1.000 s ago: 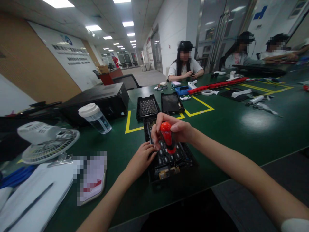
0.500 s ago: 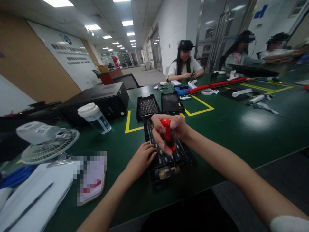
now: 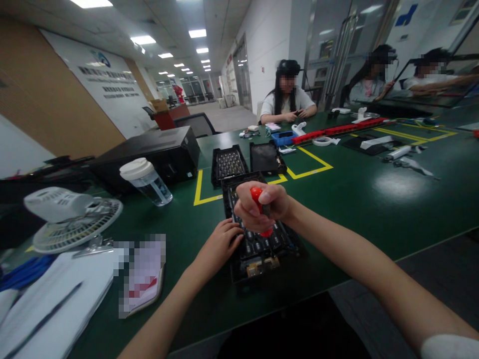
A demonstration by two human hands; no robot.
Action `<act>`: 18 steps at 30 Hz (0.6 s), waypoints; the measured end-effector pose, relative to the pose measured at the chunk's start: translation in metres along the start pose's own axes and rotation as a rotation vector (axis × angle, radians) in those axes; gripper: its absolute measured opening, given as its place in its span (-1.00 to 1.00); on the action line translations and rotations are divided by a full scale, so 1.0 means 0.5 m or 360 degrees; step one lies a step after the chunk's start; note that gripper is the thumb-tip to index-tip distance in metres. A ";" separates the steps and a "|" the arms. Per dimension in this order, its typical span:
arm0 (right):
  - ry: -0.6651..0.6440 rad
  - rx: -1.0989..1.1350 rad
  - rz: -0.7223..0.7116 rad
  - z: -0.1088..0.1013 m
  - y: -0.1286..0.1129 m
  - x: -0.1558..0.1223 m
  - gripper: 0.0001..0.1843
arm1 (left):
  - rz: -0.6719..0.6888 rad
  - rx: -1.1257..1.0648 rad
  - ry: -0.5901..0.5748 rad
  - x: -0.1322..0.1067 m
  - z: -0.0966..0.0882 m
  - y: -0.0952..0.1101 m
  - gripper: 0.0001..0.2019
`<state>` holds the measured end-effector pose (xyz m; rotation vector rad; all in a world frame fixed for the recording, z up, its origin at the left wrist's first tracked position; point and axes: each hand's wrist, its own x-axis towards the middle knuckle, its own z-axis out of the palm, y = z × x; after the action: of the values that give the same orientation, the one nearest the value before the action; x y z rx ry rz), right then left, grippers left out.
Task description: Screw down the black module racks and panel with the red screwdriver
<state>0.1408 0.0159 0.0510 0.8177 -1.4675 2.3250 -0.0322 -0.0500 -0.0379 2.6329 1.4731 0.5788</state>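
Note:
My right hand (image 3: 264,212) is closed in a fist round the red handle of a screwdriver (image 3: 257,195), held upright over a black tray of parts (image 3: 258,244) near the table's front edge. Only the top and bottom of the handle show between my fingers. My left hand (image 3: 219,242) rests on the tray's left side, fingers curled against its edge. The screwdriver's tip is hidden behind my hand.
Two more black trays (image 3: 229,166) lie behind, inside yellow floor tape. A lidded clear cup (image 3: 146,182), a black box (image 3: 157,152), a small white fan (image 3: 71,217) and a clipboard with papers (image 3: 63,299) sit on the left. Other people sit across the green table (image 3: 374,199).
My right hand has wrapped tighter round the red handle, covering most of it, and turned slightly. My left hand has stayed on the tray.

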 end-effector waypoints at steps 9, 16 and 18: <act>0.0189 -0.0100 0.0009 0.015 0.004 0.002 -0.79 | -0.0011 -0.0002 0.0010 -0.002 0.001 -0.001 -0.80; 0.0309 -0.0239 -0.0149 0.028 -0.002 -0.008 -0.79 | -0.0047 -0.0027 -0.0072 0.002 -0.002 0.003 -0.79; 0.0384 -0.0275 -0.0165 0.032 -0.005 -0.011 -0.79 | -0.0062 -0.0026 -0.0084 0.003 -0.004 0.004 -0.80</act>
<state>0.1515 0.0031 0.0550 0.5329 -1.4585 2.1018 -0.0306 -0.0502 -0.0353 2.5800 1.4947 0.5121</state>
